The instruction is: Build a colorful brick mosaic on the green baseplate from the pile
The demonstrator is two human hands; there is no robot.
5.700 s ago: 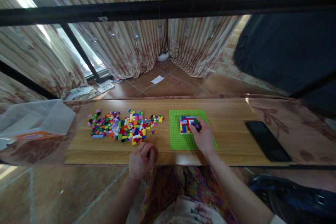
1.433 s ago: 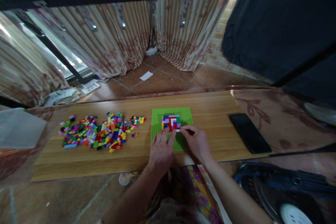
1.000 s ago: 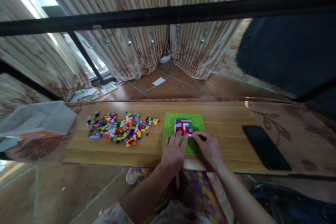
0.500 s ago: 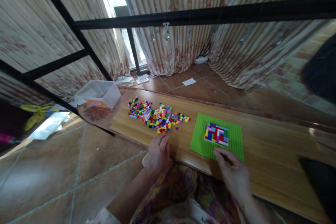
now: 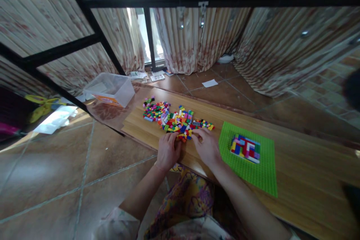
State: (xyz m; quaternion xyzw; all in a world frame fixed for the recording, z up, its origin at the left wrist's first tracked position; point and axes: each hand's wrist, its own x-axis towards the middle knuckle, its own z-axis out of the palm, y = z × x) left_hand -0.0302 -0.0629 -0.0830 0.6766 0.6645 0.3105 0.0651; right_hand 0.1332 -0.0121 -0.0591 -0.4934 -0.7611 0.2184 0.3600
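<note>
Head camera, only view. Both of my hands are at the near edge of the pile of bricks (image 5: pixel 174 120), which lies loose on the wooden board (image 5: pixel 295 180).

1. Left hand (image 5: pixel 168 151): palm down, fingers close together and lightly curled, tips touching the nearest bricks. I cannot tell whether it pinches one.
2. Right hand (image 5: pixel 206 146): just beside the left, thumb and forefinger drawn toward each other at the pile's right end. The fingers hide any brick between them, so I cannot tell whether there is a grip.
3. Green plate (image 5: pixel 249 172): flat on the board to the right of my right hand, apart from the pile. A block of joined bricks (image 5: pixel 245 148) sits on it.
4. Clear box (image 5: pixel 111 89): past the board's far left end.

Risks, as I judge them:
- The pile reaches close to the board's near edge, so raking with both hands could sweep bricks onto the tiled floor (image 5: pixel 56 180).
- My right forearm crosses near the plate's corner, and a careless swing could shift the plate.
- The bricks are small, and a poor pinch could drop one.
</note>
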